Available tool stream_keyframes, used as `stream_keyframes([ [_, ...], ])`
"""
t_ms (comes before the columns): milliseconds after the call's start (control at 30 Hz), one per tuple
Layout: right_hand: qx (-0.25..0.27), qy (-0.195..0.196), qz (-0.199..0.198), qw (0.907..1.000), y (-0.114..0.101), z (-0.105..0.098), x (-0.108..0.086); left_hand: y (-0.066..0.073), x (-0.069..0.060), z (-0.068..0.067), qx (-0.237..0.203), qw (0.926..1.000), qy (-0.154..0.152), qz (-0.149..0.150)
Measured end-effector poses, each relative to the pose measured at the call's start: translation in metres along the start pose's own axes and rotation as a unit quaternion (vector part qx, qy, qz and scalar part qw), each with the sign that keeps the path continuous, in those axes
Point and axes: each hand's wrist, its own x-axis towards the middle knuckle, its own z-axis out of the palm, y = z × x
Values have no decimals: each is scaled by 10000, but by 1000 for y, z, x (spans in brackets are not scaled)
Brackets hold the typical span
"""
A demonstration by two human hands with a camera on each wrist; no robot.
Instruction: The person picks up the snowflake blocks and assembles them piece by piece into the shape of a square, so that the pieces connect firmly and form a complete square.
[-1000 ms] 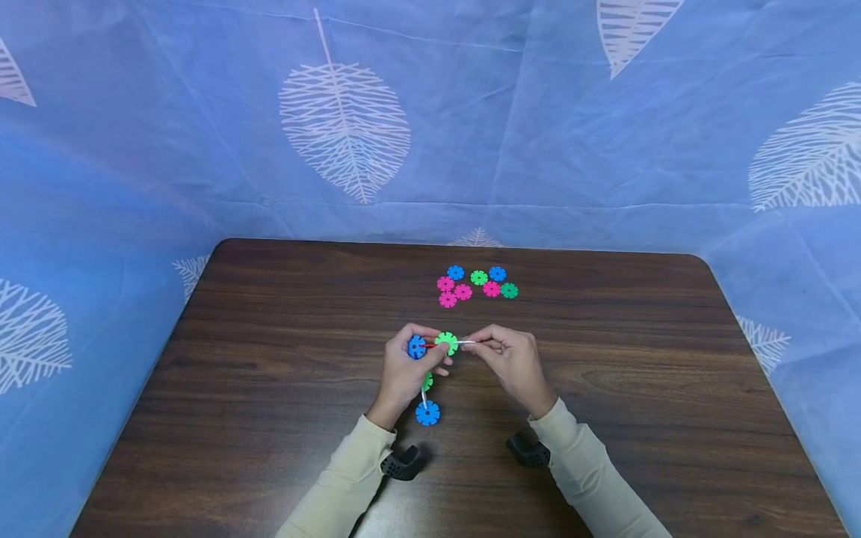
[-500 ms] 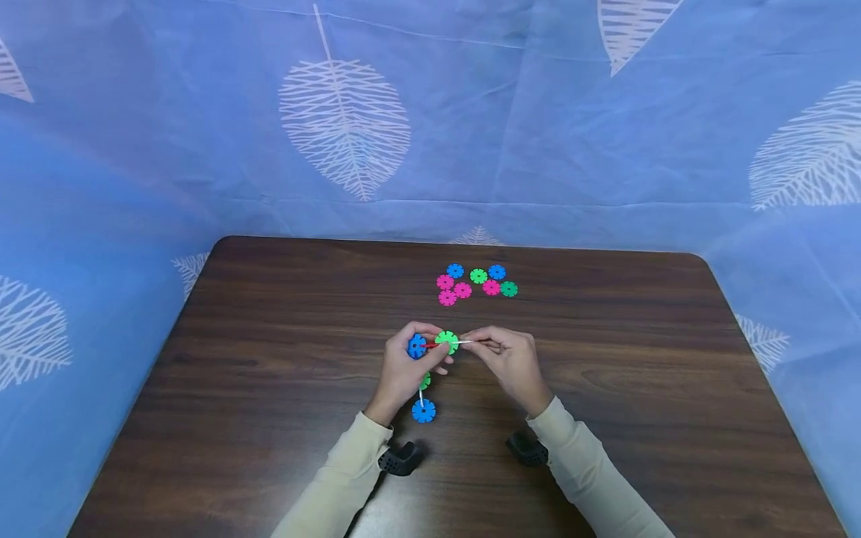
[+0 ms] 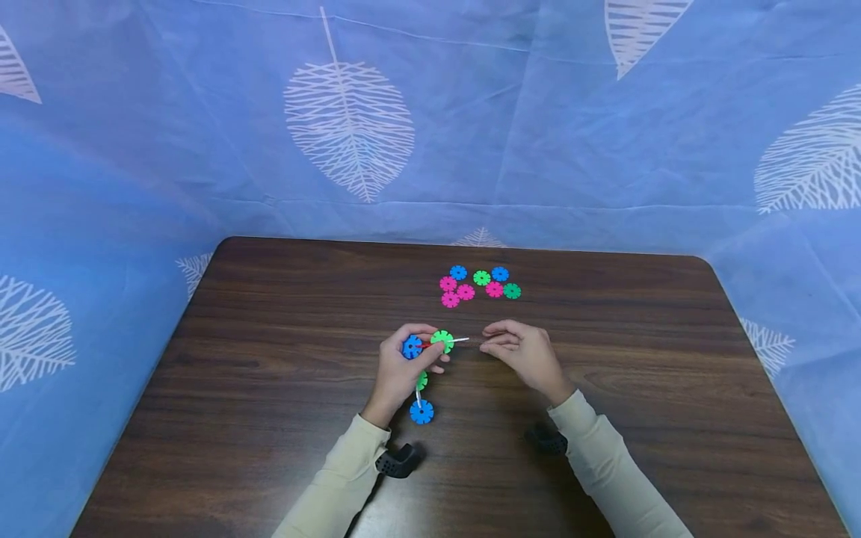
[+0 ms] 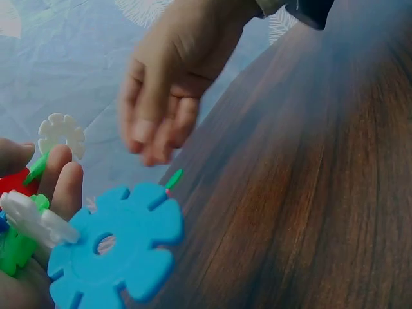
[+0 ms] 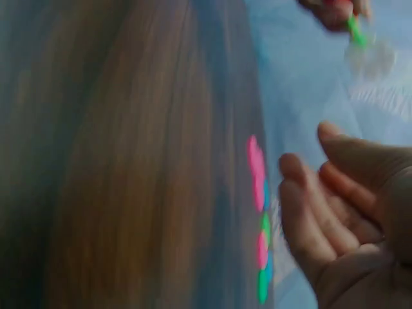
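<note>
In the head view my left hand (image 3: 397, 373) grips a joined chain of notched plastic discs. A blue disc (image 3: 412, 347), a bit of red and a light green disc (image 3: 442, 341) show at its fingers. A white disc (image 3: 461, 340), seen edge-on, sticks out from the green one to the right. Below the palm hangs another blue disc (image 3: 421, 412), large in the left wrist view, joined through a white disc (image 4: 38, 219). My right hand (image 3: 528, 355) is just right of the protruding white disc, apart from it, fingers loosely bent around nothing. My left palm hides part of the chain.
Toward the far edge of the brown wooden table (image 3: 303, 314) lies a loose group of pink discs (image 3: 466, 292), blue discs (image 3: 500, 274) and green discs (image 3: 512, 291). A blue leaf-patterned cloth (image 3: 457, 112) hangs behind the table.
My right hand has let go of the white disc and moved a little to the right. The white disc stays joined to the light green one, and my left hand keeps its grip.
</note>
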Motion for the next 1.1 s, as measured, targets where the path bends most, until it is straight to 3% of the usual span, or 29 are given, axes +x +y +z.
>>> stream_keyframes([
  [167,-847,469,405,9945,23,-18,19,3,-1,1,12,10000,41,-87],
  [300,-1221,900,572,9868,35,-26,33,3,0,1,6,9998,81,-158],
  [767,-1479,1321,916,9758,44,-24,76,-1,-1,-4,59,9997,210,-123],
  [1100,-1515,1477,1295,9687,45,-21,83,0,2,0,25,9999,95,-121],
])
